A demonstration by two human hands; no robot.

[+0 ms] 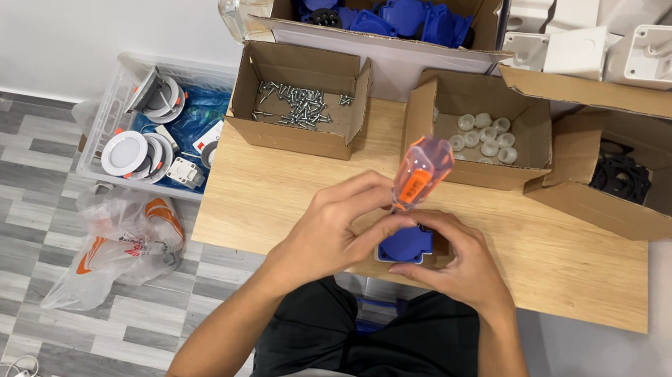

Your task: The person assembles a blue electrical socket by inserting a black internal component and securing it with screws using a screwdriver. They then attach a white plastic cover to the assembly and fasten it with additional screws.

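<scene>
Now left hand [335, 232] grips one screwdriver [422, 172]; right hand [453, 266] grips one blue socket [405, 245].

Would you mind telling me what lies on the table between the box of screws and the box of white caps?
In the head view, only bare wooden table lies between the box of screws and the box of white caps.

Counts by kind, on and around the wooden surface [580, 268].

Two hands: left [333, 229], right [451, 264]. One orange-handled screwdriver [420, 174]. One blue socket part [405, 245] held near the front edge. Three small cardboard boxes along the back edge: one of screws [300, 104], too many to count; one of clear round caps [484, 134], about ten; one of black parts [624, 175], number unclear. Two larger boxes beyond: one of blue parts [385, 13], one of white housings [638, 44]. One white crate [149, 128] and one plastic bag [118, 247] on the floor.
</scene>
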